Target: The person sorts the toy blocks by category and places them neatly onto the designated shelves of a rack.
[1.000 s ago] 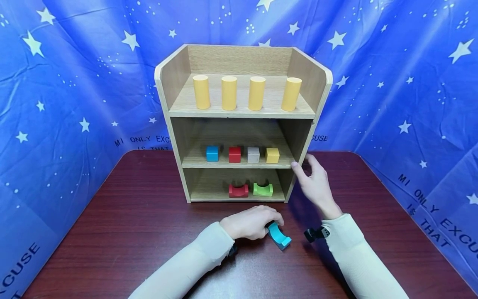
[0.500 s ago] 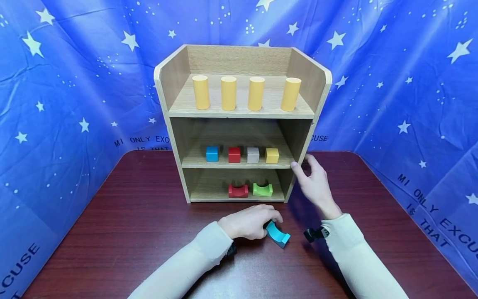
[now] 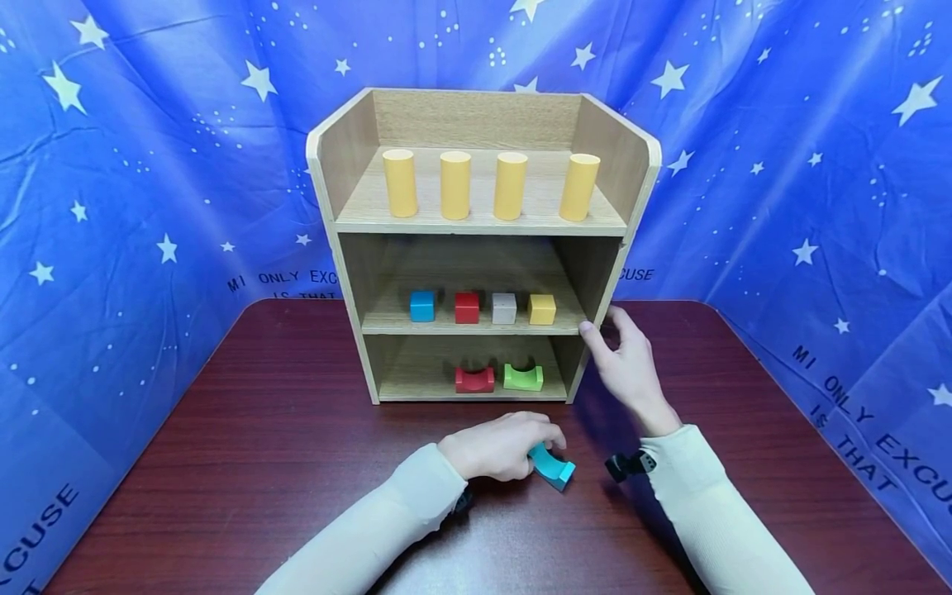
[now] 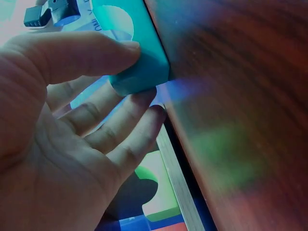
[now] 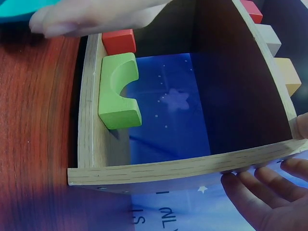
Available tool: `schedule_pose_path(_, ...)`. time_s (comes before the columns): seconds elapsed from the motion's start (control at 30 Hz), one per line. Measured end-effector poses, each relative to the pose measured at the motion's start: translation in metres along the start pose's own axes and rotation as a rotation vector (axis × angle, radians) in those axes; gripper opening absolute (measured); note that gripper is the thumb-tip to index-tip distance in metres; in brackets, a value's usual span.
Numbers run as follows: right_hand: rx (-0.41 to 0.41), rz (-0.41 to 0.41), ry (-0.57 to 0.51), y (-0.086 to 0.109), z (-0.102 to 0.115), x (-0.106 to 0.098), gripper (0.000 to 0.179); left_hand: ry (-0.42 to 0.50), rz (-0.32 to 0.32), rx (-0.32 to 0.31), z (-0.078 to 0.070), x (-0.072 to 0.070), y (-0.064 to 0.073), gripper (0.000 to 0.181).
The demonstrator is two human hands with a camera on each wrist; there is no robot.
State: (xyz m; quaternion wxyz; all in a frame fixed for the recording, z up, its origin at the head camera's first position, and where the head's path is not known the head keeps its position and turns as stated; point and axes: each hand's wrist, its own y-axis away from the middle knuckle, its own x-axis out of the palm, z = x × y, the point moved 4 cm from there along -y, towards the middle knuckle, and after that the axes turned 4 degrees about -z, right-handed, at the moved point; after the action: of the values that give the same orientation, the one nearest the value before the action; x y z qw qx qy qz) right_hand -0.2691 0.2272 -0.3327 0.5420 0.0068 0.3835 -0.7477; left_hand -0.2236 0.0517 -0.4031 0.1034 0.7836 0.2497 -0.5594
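On the table, in front of the shelf, my left hand [image 3: 502, 445] pinches a teal arch-shaped block [image 3: 553, 468] by its left end. In the left wrist view the thumb [image 4: 108, 55] lies on one face of the block and fingertips touch its end. My right hand [image 3: 632, 368] grips the right side panel of the small wooden shelf [image 3: 476, 229], with its thumb at the front edge by the middle board and its fingers on the outer face. A red arch block [image 3: 474, 382] and a green arch block [image 3: 524, 379] stand on the bottom board, hollows up.
The middle board carries a row of cubes: blue [image 3: 422, 307], red [image 3: 467, 308], grey [image 3: 504, 309] and yellow [image 3: 542, 310]. Several yellow cylinders [image 3: 456, 186] stand upright on the top board. Behind the dark red table [image 3: 245, 463] hangs a blue star-patterned cloth [image 3: 149, 165].
The teal arch block has turned a little and shifted slightly left and toward the shelf, with my left hand staying on it. My right hand and the shelf stay in place.
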Motion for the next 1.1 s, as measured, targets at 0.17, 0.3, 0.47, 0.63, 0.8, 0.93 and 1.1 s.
schedule_pose_path(0.17, 0.001, 0.003, 0.007, -0.0011, 0.0012, 0.001, 0.042, -0.027, -0.002, -0.008, 0.0015, -0.0011, 0.0011, 0.047)
schedule_pose_path(0.3, 0.001, 0.007, 0.007, -0.0016, 0.0017, 0.0012, 0.042, -0.051, -0.003, -0.028, 0.0015, 0.0002, 0.0012, 0.048)
schedule_pose_path(0.47, 0.006, 0.009, 0.003, -0.0008, 0.0023, 0.0004, 0.042, -0.085, -0.018, -0.021, -0.0027, 0.0023, -0.0005, 0.051)
schedule_pose_path(0.63, 0.011, 0.008, 0.0, -0.0004, 0.0024, -0.0004, 0.042, -0.083, 0.0, 0.004, -0.0059, 0.0034, -0.0019, 0.05)
schedule_pose_path(0.8, 0.012, 0.007, 0.002, -0.0002, 0.0022, -0.0002, 0.042, -0.075, 0.01, 0.023, -0.0052, 0.0053, -0.002, 0.051)
schedule_pose_path(0.93, 0.011, 0.006, 0.003, -0.0002, 0.0023, -0.0002, 0.042, -0.082, 0.006, 0.01, -0.0027, 0.005, -0.0012, 0.05)
schedule_pose_path(1.1, 0.016, 0.006, 0.0, -0.0003, 0.0022, 0.0002, 0.042, -0.108, 0.006, -0.033, 0.0002, 0.0033, 0.0005, 0.05)
